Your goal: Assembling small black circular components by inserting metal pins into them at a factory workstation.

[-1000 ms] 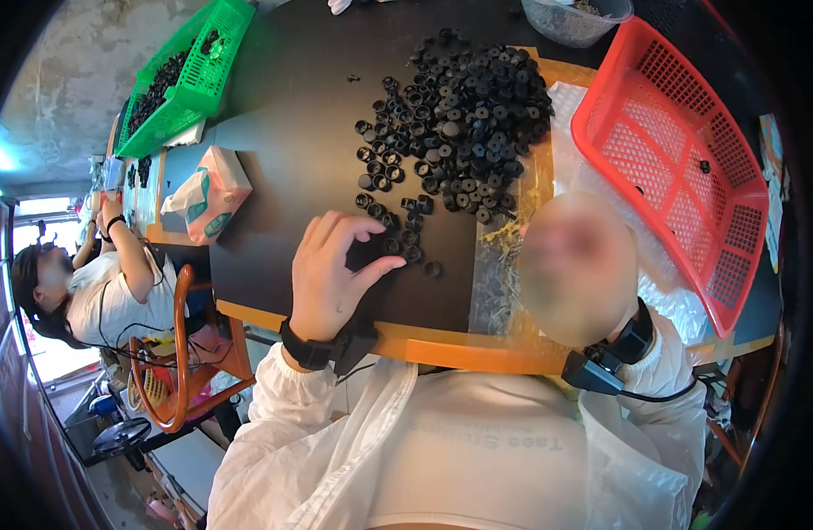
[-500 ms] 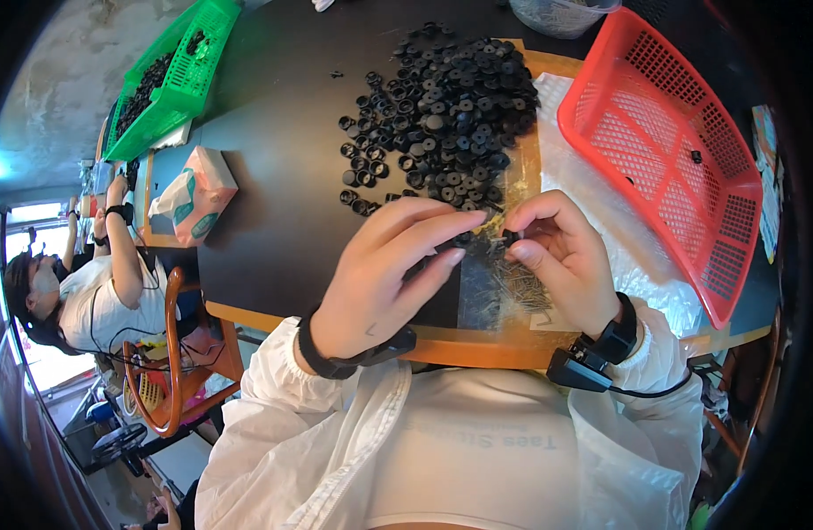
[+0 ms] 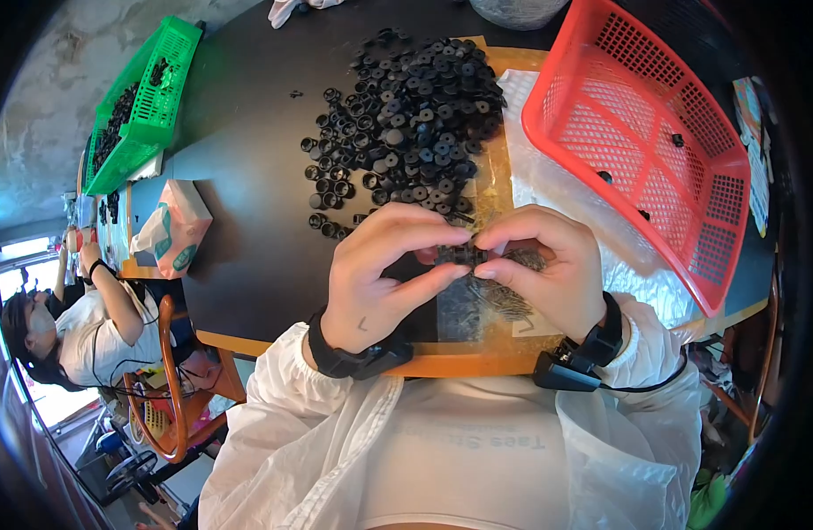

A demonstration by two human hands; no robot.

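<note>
My left hand [image 3: 367, 274] pinches a small black plastic part [image 3: 458, 255] between thumb and fingertips. Thumb and forefinger of my right hand [image 3: 552, 265] close on the right end of the black part, and the two hands' fingertips nearly meet there. Whether it is one piece or two joined is hidden by the fingers. Just beyond my hands lies a big heap of black round caps and discs [image 3: 424, 124], some hollow like rings. A pile of thin metal pins [image 3: 510, 299] lies under and beside my right hand.
A red perforated basket [image 3: 548, 115] with a few black parts stands at the right on clear plastic wrap [image 3: 535, 185]. To the left are a tissue box [image 3: 181, 230] and a green basket [image 3: 150, 115] of black parts. Another person [image 3: 106, 327] sits at the far left.
My hands have come together at the black part; earlier they were apart, with a small black piece in the right fingertips. One more black part shows in the red basket. The view has shifted slightly.
</note>
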